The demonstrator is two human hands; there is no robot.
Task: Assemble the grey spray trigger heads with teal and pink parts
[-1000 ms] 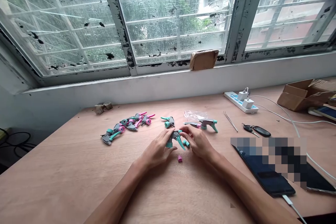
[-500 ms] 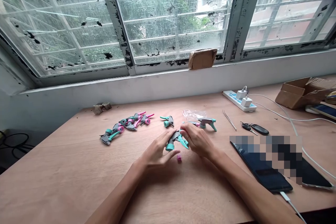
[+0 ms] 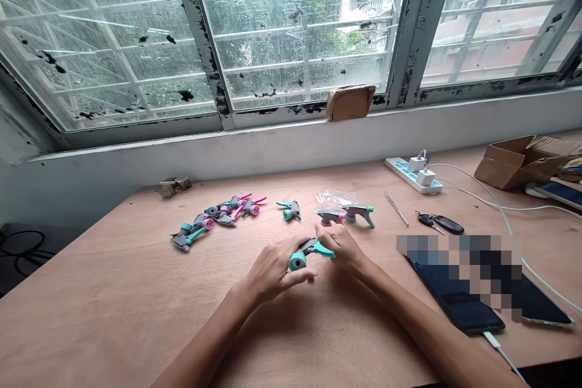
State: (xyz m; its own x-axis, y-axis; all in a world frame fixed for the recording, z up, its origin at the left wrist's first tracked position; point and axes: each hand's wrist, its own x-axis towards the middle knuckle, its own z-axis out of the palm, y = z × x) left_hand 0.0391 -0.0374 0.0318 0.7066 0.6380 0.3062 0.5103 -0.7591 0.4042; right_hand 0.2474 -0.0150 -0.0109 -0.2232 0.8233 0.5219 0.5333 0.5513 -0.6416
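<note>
Left hand point(image 3: 276, 268) and right hand point(image 3: 344, 248) hold a grey-and-teal spray head point(image 3: 309, 248)

From the middle of the view, a window point(image 3: 300, 54) fills 12 o'clock, with a piece of cardboard point(image 3: 350, 103) at its lower edge toward 2. A power strip point(image 3: 404, 171) lies at 3, an open box point(image 3: 509, 167) farther out. Keys point(image 3: 426, 220) lie past 3, two dark phones point(image 3: 473, 312) near 4, black cables point(image 3: 31, 260) between 8 and 9.
</note>
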